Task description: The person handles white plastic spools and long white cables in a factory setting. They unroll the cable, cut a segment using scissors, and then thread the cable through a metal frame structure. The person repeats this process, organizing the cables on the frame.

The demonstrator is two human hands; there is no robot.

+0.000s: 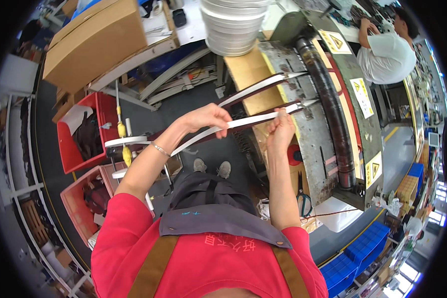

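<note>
Working over a dark grey floor (213, 151), close beside a machine with a worn metal plate (313, 141) and a dark roller (335, 119), just right of the right hand (281, 129). Bearing yellow warning labels (361, 97) beyond the roller. Seen farther off, up and right of that hand: a person in a white top (387, 57). Ahead of the left hand (209, 119), supporting a large cardboard box (102, 44) on a pale tabletop (191, 31). Rising ahead and between both hands: a white bucket stack (233, 27). Placed left of the left hand: a red bin (67, 149) containing dark pieces (87, 139) and a white sheet (75, 116), with a pinkish bin (77, 208) nearer the body, holding dark reddish pieces (97, 196). Set well behind and right of the right hand: blue crates (365, 246). Pinching a white strip (251, 120) near the plate between right thumb and fingers, and likewise clamping the left hand on it, farther from the machine. Spanning both hands, above a dark strip (243, 129).
</note>
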